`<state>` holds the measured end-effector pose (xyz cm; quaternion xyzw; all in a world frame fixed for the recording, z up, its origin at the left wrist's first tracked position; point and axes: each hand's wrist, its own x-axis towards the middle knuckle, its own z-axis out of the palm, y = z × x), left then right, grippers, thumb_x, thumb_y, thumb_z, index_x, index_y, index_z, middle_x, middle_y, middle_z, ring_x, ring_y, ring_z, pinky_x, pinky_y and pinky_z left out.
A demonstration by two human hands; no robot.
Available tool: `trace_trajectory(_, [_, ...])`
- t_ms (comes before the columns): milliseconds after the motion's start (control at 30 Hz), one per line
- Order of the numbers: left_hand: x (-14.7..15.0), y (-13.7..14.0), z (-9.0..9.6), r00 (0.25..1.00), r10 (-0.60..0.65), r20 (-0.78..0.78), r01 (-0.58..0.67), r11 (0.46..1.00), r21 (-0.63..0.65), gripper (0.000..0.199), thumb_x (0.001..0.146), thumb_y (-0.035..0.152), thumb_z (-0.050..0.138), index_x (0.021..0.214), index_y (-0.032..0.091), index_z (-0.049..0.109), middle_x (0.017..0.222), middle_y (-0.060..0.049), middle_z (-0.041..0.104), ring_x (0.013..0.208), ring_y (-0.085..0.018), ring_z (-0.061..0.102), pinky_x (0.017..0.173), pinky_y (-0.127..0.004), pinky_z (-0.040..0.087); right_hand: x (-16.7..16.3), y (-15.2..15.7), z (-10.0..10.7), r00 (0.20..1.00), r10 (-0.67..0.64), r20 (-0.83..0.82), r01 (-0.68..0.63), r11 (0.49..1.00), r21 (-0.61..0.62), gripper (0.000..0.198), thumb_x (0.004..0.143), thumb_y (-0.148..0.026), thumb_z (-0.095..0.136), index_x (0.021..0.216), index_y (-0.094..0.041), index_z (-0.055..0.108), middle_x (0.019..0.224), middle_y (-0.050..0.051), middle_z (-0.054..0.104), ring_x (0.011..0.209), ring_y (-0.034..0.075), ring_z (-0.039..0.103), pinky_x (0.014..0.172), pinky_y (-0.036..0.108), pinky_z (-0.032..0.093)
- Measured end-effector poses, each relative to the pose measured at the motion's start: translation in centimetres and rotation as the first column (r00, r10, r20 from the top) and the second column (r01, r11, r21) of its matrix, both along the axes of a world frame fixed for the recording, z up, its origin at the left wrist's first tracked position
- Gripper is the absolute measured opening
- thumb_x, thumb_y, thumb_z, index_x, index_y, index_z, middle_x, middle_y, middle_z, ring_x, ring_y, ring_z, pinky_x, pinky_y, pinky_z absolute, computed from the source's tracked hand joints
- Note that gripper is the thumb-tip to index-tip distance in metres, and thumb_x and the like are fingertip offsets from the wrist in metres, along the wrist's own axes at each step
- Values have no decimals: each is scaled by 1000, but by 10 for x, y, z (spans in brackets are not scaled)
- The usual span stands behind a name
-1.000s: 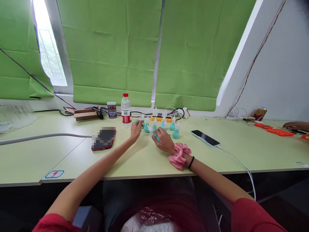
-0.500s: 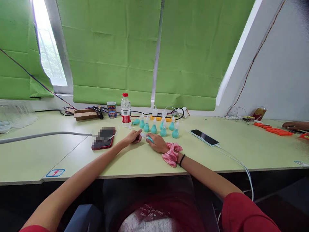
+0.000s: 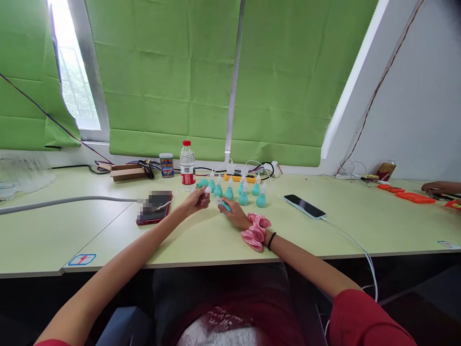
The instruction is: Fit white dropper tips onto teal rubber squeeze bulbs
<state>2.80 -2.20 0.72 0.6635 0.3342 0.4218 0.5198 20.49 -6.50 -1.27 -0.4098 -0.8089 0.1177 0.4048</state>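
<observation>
My left hand [image 3: 196,201] is closed, pinching a small white translucent cap [image 3: 208,190] at its fingertips. In my right hand [image 3: 236,215] is a teal bulb nasal aspirator [image 3: 226,206], tilted, with its clear end pointing up and left toward the left hand. A narrow gap separates the two held parts. Just beyond the hands, several teal bulb aspirators [image 3: 243,198] stand upright with pale pointed tips. Another teal bulb piece [image 3: 202,183] lies on its side near the bottle.
A red-capped water bottle [image 3: 188,166] and a can [image 3: 166,165] stand behind. A dark phone [image 3: 154,206] lies left, another phone [image 3: 305,206] right with its cable. Farther back are a cardboard box [image 3: 128,173] and a yellow power strip [image 3: 239,178]. Someone else's hand [image 3: 437,187] rests far right near orange pieces [image 3: 416,197].
My hands have drawn slightly apart. The white cap has come away from the aspirator and moved up and left with my left hand. The right hand stays nearly in place.
</observation>
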Motion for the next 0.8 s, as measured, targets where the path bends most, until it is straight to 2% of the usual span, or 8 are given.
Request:
trace_trajectory(67, [-3, 1, 3, 979, 148, -137, -114, 967, 228, 45, 76, 54, 36, 50, 17, 41, 44, 2, 35, 39, -8, 34, 41, -22, 28, 0, 1, 0, 996, 17, -85, -19, 1000, -25, 23, 82, -34, 36, 86, -17, 52, 67, -1, 55, 62, 12, 51, 65, 24, 39])
trace_trajectory(167, [-8, 2, -1, 810, 437, -391, -152, 801, 579, 37, 67, 48, 53, 47, 17, 45, 47, -1, 45, 45, -11, 41, 45, -23, 29, 0, 2, 0, 978, -14, -209, 0, 998, -66, 21, 79, -34, 41, 89, -17, 48, 64, -2, 54, 60, 11, 51, 63, 24, 39])
trace_trajectory(233, [-9, 3, -7, 692, 523, -497, -81, 741, 667, 28, 63, 42, 58, 50, 18, 50, 52, -2, 51, 49, -13, 45, 47, -24, 28, 1, 4, -1, 968, -20, -249, -4, 995, -95, 20, 77, -33, 44, 89, -17, 46, 63, -3, 54, 60, 11, 51, 63, 24, 39])
trace_trajectory(333, [-9, 4, -12, 627, 519, -581, -2, 746, 665, 18, 67, 36, 54, 62, 19, 58, 58, -3, 56, 51, -15, 48, 49, -25, 29, 2, 9, -4, 966, -4, -259, -24, 994, -108, 18, 76, -34, 45, 83, -17, 46, 64, -3, 55, 61, 11, 52, 65, 24, 39])
trace_trajectory(433, [-7, 1, -9, 657, 522, -544, -17, 732, 681, 20, 67, 34, 54, 78, 19, 62, 61, -3, 59, 56, -16, 50, 54, -25, 32, 3, 14, -7, 961, -2, -276, -35, 991, -126, 20, 76, -37, 46, 81, -17, 48, 65, -2, 55, 64, 10, 52, 66, 24, 40])
trace_trajectory(533, [-1, -6, -3, 716, 510, -477, -82, 739, 668, 26, 65, 36, 55, 80, 16, 63, 63, -3, 59, 56, -14, 50, 55, -25, 34, 4, 17, -9, 941, 11, -339, -82, 977, -195, 25, 75, -42, 46, 82, -18, 47, 65, -2, 55, 58, 9, 51, 56, 22, 41])
trace_trajectory(633, [5, -12, 0, 810, 411, -418, -102, 801, 589, 29, 65, 39, 55, 75, 14, 65, 62, -3, 59, 55, -12, 48, 52, -23, 35, 3, 18, -10, 904, 47, -424, -184, 940, -288, 31, 73, -47, 47, 84, -19, 44, 67, -1, 55, 49, 8, 49, 44, 19, 38])
trace_trajectory(800, [8, -16, -1, 935, 196, -296, -60, 909, 413, 32, 66, 43, 55, 70, 13, 67, 59, -3, 59, 51, -9, 45, 48, -20, 35, 1, 17, -9, 847, 107, -521, -335, 868, -366, 34, 70, -50, 50, 83, -20, 41, 65, -2, 55, 44, 8, 48, 38, 19, 38])
